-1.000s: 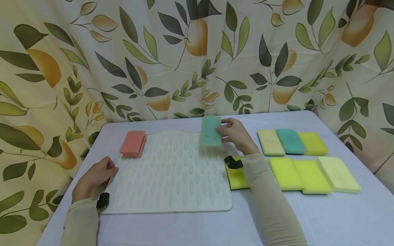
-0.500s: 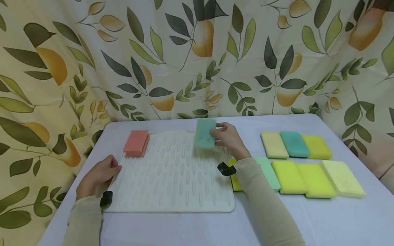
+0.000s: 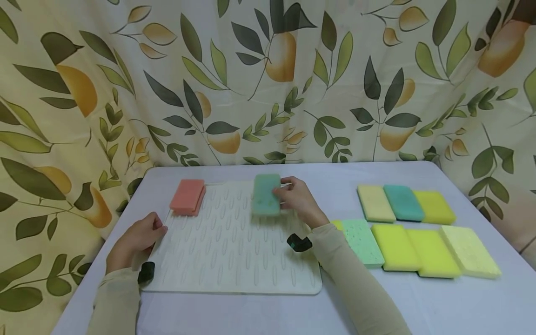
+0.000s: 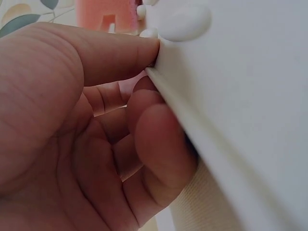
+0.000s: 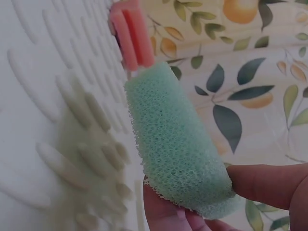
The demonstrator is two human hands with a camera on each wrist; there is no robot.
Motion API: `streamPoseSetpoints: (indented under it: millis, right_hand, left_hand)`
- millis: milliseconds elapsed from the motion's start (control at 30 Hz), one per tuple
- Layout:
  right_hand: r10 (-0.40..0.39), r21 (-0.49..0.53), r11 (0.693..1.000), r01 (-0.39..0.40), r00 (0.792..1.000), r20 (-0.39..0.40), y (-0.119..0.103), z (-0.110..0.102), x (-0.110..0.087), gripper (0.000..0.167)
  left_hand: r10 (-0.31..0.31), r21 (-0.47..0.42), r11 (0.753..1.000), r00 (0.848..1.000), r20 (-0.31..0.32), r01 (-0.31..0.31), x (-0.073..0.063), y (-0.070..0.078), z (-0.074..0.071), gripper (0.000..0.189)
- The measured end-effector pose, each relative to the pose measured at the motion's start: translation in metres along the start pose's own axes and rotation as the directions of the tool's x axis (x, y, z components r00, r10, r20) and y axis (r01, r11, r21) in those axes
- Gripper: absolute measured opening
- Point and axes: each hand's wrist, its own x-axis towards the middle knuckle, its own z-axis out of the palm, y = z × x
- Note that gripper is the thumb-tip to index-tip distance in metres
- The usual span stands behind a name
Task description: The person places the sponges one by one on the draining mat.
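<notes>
A green sponge [image 3: 265, 195] is pinched by its right edge between the thumb and fingers of my right hand [image 3: 299, 200]. It hovers over the upper part of a white ridged mat [image 3: 226, 251], casting a shadow; the right wrist view shows the porous face of the green sponge [image 5: 175, 139]. My left hand [image 3: 136, 239] pinches the mat's left edge, thumb on top and fingers beneath, as the left wrist view makes plain at the white mat [image 4: 240, 96]. Two stacked pink sponges [image 3: 187, 197] rest on the mat's upper left corner.
Right of the mat, several sponges lie in two rows, among them a teal sponge [image 3: 404, 203], a speckled green sponge [image 3: 362, 244] and a pale yellow sponge [image 3: 471, 251]. My right forearm partly covers a yellow one. A patterned curtain [image 3: 268, 116] hangs behind the table.
My right hand has carried the green sponge leftward over the mat, closer to the pink sponges. The left hand keeps its hold on the mat's edge. The head view has shifted slightly.
</notes>
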Motion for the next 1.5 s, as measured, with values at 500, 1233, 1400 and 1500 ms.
streamPoseSetpoints:
  millis: [500,1233,1400,1500]
  right_hand:
    - [-0.023,-0.063,0.998,0.027,0.998,0.062,-0.001,0.037,0.017,0.053]
    - [0.024,-0.096,0.995,-0.019,0.998,0.057,-0.018,0.105,0.04,0.036]
    - [0.052,-0.079,0.996,-0.048,0.997,0.048,-0.017,0.115,0.044,0.035]
    - [0.067,-0.062,0.996,-0.065,0.997,0.038,-0.015,0.119,0.045,0.036]
  left_hand:
    - [-0.025,0.01,1.0,1.0,-0.008,0.025,0.001,0.0,0.0,0.021]
    - [-0.024,0.01,1.0,0.999,-0.027,0.024,0.0,0.002,0.0,0.021]
    - [-0.029,0.0,1.0,0.999,-0.028,0.029,-0.001,0.004,-0.001,0.021]
    - [-0.035,-0.006,0.999,0.999,-0.029,0.035,-0.001,0.004,-0.002,0.02]
